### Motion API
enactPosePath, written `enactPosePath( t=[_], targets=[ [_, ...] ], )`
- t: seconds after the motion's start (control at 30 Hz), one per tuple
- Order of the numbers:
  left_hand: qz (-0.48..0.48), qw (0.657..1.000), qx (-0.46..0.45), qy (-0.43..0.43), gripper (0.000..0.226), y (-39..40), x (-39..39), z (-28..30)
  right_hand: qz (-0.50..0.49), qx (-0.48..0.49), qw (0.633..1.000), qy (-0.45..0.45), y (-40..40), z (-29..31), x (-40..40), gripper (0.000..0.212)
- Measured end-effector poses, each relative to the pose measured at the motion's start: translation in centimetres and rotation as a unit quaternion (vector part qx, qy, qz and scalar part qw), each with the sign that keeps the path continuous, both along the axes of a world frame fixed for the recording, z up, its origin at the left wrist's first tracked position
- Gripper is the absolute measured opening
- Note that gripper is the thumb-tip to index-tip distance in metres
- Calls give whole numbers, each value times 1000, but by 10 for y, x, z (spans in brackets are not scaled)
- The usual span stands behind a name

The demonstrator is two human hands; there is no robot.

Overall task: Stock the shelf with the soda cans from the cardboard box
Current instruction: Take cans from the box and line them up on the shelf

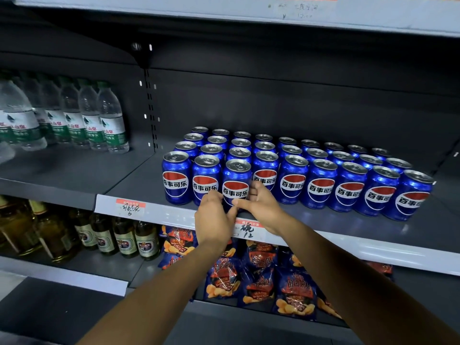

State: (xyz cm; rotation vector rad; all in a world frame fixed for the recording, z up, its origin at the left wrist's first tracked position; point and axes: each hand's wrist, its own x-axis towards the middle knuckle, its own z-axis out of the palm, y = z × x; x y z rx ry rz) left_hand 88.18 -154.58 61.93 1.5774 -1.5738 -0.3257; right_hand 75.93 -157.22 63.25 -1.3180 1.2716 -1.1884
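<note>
Two bare hands reach up to a grey shelf [323, 227] full of blue soda cans [321, 188]. The cans stand up straight in neat rows, side by side, with silver tops. The front row runs across the shelf, and more rows stand behind it, going back to the dark wall. The cans at the very back are small and mostly hidden, so only their tops show.

Both hands are on one can [236, 181], the third from the left in the front row. The left hand [214, 220] curls its fingers round the left side of this can, low down. The right hand [261, 205] wraps the right side, with its thumb across the front near the bottom. The hands cover the bottom of the can, so it is hard to say if it sits flat on the shelf. It stands a bit in front of the cans next to it.

The cardboard box is not in view.

To the left, on the same level, stand water bottles [109, 120] with green labels; the ones at the far left are blurry and cut off. On the shelf below are brown glass bottles [124, 237] and bags of chips [293, 292], partly hidden behind the arms. White price tags [129, 207] with handwriting stick to the shelf edge, but the writing is hard to read
</note>
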Motion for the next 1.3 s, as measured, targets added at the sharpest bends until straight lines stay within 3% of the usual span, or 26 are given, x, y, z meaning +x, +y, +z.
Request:
enactPosePath(
  t=[0.63, 0.77, 0.87, 0.93, 1.07, 1.3],
  targets=[
    [-25, 999, -15, 15, 27, 0, 2, -4, 3, 14, 999, 34, 2, 4, 1, 59],
    [-45, 995, -53, 69, 16, 8, 7, -7, -23, 20, 998, 62, 5, 6, 0, 68],
    [-68, 993, -84, 46, 10, 16, 9, -13, -30, 24, 997, 63, 15, 13, -8, 75],
    [-105, 991, -82, 22, 10, 19, 5, -15, -47, 21, 995, 81, 23, 17, -18, 68],
    [-188, 980, -71, -6, 16, 25, -19, -20, -24, 32, 997, 61, 45, 22, -51, 26],
    [-309, 942, -116, -64, 13, 51, -91, -39, 33, 79, 996, 27, 102, 18, -126, 12]
  ],
)
